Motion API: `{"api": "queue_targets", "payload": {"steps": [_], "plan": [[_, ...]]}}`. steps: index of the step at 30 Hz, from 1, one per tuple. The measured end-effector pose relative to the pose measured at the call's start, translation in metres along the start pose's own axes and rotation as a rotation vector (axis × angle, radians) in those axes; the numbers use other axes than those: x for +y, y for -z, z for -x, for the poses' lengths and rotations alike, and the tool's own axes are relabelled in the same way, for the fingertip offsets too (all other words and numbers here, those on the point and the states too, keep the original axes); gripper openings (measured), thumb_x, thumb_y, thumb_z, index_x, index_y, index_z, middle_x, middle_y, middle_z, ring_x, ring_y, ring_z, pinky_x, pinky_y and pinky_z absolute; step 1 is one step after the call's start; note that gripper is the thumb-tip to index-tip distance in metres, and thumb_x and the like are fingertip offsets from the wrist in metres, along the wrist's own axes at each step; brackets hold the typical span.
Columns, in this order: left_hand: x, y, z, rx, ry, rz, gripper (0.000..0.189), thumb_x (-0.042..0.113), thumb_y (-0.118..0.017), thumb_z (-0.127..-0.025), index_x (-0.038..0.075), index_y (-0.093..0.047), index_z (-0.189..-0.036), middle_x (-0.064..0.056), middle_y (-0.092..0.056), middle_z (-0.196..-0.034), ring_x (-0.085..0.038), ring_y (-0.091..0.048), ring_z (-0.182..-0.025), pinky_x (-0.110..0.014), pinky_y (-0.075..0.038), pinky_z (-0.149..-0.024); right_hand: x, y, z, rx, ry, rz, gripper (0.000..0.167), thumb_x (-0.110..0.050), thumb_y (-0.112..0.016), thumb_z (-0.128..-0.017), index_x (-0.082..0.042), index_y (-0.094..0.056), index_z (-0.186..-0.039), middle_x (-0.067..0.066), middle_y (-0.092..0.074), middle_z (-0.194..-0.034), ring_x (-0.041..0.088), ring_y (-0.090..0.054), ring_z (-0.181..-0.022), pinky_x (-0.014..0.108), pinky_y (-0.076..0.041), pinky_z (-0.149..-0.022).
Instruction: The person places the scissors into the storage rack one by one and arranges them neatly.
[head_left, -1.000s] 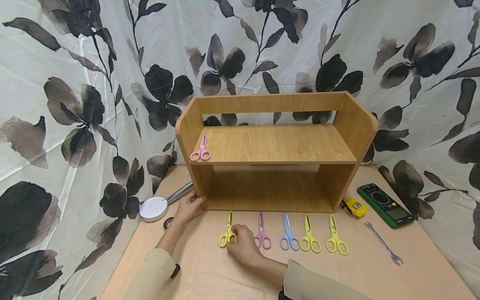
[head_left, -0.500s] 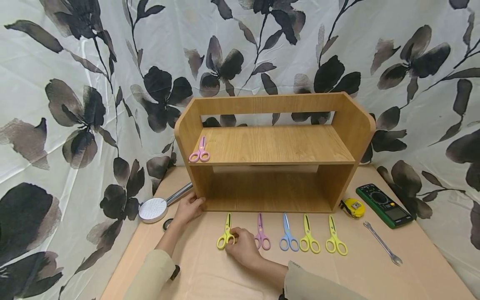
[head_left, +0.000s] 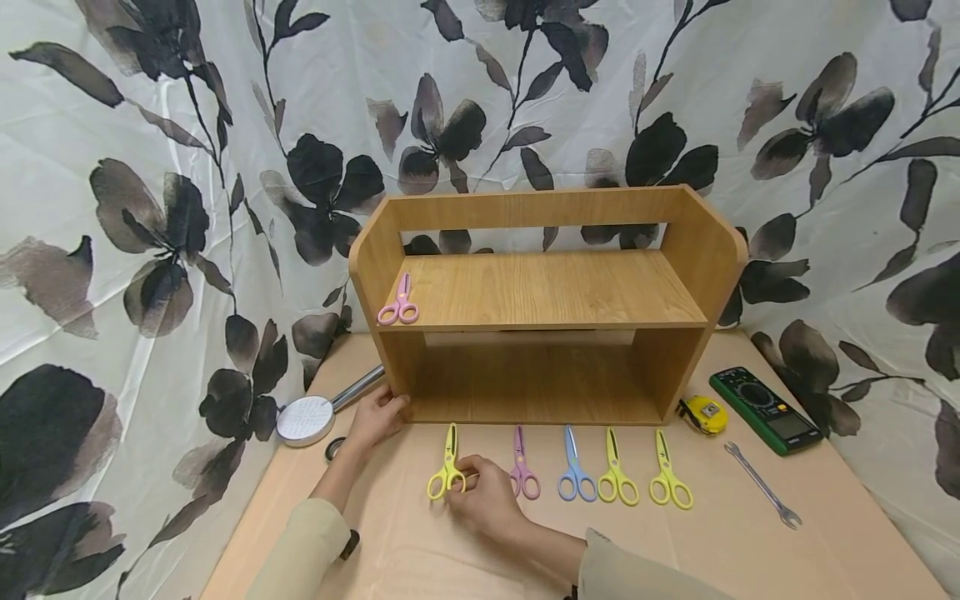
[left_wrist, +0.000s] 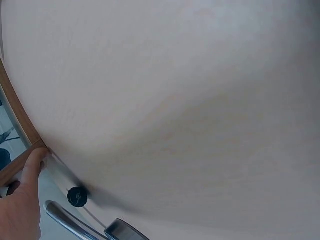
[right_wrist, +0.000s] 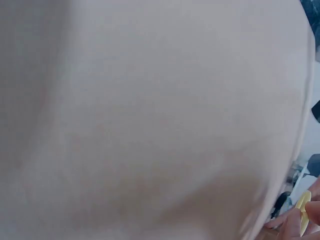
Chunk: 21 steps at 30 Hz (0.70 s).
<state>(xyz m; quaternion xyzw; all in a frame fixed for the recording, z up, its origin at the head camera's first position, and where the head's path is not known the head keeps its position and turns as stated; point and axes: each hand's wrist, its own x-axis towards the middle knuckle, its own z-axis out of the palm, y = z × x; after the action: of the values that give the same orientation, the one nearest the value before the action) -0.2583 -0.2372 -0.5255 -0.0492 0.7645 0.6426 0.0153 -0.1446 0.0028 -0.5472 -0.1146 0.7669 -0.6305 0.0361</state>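
Pinched by the handles in the fingers of the right hand: yellow scissors, just in front of the wooden shelf, toward its left end. Bright yellow, with two rounded loops and a dark strip along the blade end; pointing at the shelf, right loop partly covered. Flat on the desk or slightly lifted, hard to tell.

At the shelf's lower left front corner: left hand, touching with bent fingers; clasped round the wood or only resting against it, cannot tell.

On the shelf's upper level, at the left end by the front edge: pink scissors, loops toward the front. Beneath, a lower compartment, open-fronted and shaded.

In front of the shelf, going rightward: purple scissors, blue scissors, a second yellow pair, a third yellow pair, all pointing shelfward. Right of the shelf: yellow tape measure, green multimeter, wrench. Left of it: silver shower head, small black ring.
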Motion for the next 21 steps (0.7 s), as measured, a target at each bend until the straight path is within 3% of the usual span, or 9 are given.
{"api": "queue_targets", "payload": {"steps": [9,18,21], "plan": [[0.000,-0.001,-0.001,0.006,0.001,0.023,0.050,0.011,-0.062,-0.101,0.006,-0.053,-0.150,-0.030,-0.059,-0.143,-0.037,-0.064,-0.119,-0.046,-0.061,-0.092,-0.030,0.009,0.007,-0.016,-0.010,-0.016,0.037,0.003,-0.076,-0.076,0.004,-0.069,-0.113,0.015,-0.073,-0.099,0.006,-0.065,-0.077,0.015,-0.055,-0.062],[0.001,0.000,0.000,0.010,-0.005,-0.020,0.051,0.014,-0.062,-0.101,0.006,-0.052,-0.151,-0.030,-0.059,-0.144,-0.036,-0.066,-0.118,-0.049,-0.061,-0.094,-0.073,0.030,0.013,-0.052,0.067,0.003,0.039,-0.003,-0.076,-0.079,0.002,-0.070,-0.118,0.017,-0.073,-0.107,0.006,-0.069,-0.081,0.016,-0.056,-0.063],[0.001,0.000,-0.001,0.013,0.002,-0.033,0.053,0.016,-0.063,-0.101,0.007,-0.051,-0.151,-0.029,-0.058,-0.145,-0.036,-0.065,-0.120,-0.048,-0.061,-0.095,-0.090,0.037,0.013,-0.069,0.082,0.014,0.040,-0.008,-0.077,-0.083,-0.001,-0.070,-0.121,0.012,-0.073,-0.108,0.008,-0.070,-0.085,0.018,-0.056,-0.063]]}}
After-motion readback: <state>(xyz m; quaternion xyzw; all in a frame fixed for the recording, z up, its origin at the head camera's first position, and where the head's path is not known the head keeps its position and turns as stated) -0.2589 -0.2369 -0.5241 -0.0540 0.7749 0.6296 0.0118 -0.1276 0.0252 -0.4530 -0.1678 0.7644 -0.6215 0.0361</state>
